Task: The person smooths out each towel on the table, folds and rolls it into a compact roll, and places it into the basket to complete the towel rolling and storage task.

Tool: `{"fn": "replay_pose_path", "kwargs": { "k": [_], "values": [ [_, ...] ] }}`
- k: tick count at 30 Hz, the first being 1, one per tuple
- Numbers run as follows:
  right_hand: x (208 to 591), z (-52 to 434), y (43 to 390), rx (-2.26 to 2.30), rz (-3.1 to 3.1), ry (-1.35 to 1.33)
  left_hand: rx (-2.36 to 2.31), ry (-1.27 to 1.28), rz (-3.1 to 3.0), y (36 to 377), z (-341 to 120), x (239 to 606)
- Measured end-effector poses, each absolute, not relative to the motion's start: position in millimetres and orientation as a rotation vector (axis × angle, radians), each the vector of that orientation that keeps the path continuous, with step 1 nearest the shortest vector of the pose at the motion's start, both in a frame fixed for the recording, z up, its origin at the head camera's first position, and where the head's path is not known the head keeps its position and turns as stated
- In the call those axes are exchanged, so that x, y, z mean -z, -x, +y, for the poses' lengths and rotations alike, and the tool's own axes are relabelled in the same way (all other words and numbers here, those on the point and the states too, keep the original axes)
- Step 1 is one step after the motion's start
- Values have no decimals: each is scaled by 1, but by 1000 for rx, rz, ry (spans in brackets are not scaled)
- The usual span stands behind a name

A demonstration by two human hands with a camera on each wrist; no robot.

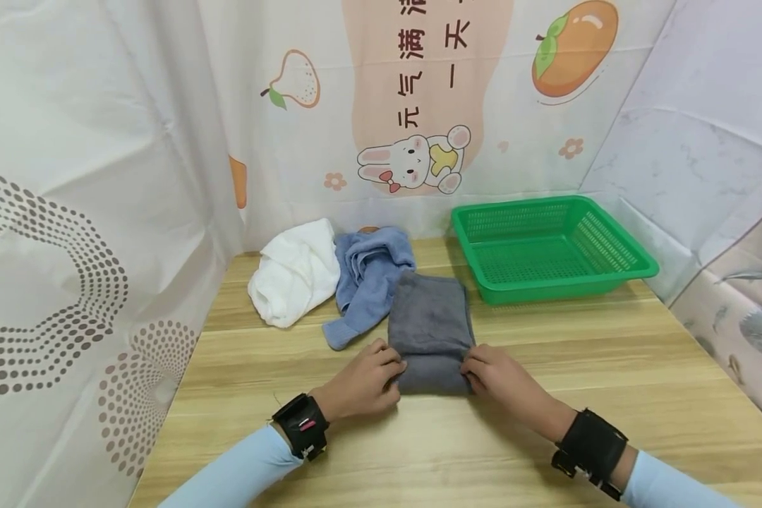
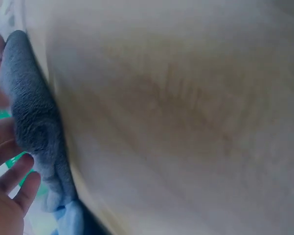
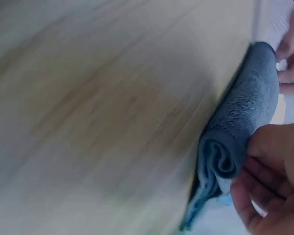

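Fingers [image 1: 390,367] of the left hand [image 1: 358,386] and fingers [image 1: 473,370] of the right hand [image 1: 504,384] are curled and pinch the near end of the grey towel [image 1: 428,321], one hand at each near corner, where the cloth is rolled or folded over on itself. The towel lies flat on the bench [image 1: 609,367] and extends straight away from both hands, long axis running near to far, with neither hand nearer. Beyond it lie a blue towel [image 1: 368,271] and white towel [image 1: 295,271] far left, and a green basket [image 1: 635,271] far right.
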State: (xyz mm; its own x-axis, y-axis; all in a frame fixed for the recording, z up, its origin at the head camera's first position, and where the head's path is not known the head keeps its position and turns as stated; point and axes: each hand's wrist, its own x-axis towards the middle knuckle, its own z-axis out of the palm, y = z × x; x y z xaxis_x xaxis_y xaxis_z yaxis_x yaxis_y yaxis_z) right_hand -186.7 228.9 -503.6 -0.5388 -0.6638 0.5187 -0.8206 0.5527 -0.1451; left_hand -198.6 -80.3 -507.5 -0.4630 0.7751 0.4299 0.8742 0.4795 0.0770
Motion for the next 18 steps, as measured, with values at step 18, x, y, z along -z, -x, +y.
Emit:
{"fn": "replay_pose_path", "kwargs": {
  "k": [18],
  "values": [
    [505,239,186,-690,-2680,-1110,713,1288,-2681,199,-84,503]
  ]
}}
